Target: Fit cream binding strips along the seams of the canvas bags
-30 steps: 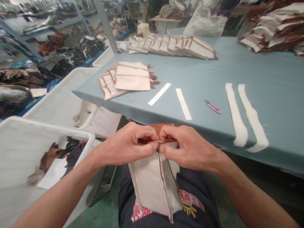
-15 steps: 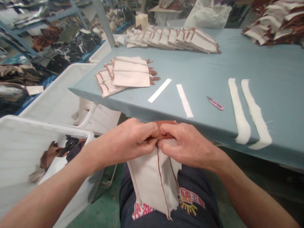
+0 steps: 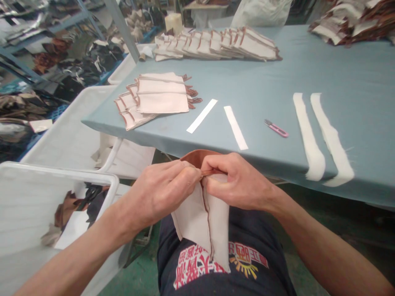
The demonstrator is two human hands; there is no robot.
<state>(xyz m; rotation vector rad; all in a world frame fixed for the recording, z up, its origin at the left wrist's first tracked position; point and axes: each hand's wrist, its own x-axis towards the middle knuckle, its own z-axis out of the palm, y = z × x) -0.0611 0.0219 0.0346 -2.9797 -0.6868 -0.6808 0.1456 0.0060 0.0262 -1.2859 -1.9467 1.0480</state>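
Observation:
My left hand (image 3: pixel 160 191) and my right hand (image 3: pixel 239 181) meet over my lap, both pinched on the top edge of a cream fabric piece (image 3: pixel 202 224) with brown trim and a brown lining (image 3: pixel 197 157). The piece hangs down over my dark printed shirt (image 3: pixel 216 267). Both thumbs and forefingers press together at the brown seam in the middle. My hands are just in front of the near edge of the blue-grey table (image 3: pixel 277 82).
On the table lie a small stack of similar cream pieces (image 3: pixel 154 98), a long row of them (image 3: pixel 216 43) further back, two white strips (image 3: pixel 216 121), pink thread snips (image 3: pixel 276 128) and two long fleecy strips (image 3: pixel 321 137). White plastic bins (image 3: pixel 46 197) stand at my left.
The fabric piece has been drawn up and folded narrower between my hands, with more brown lining showing on top. My view has tilted slightly, so the table appears lower.

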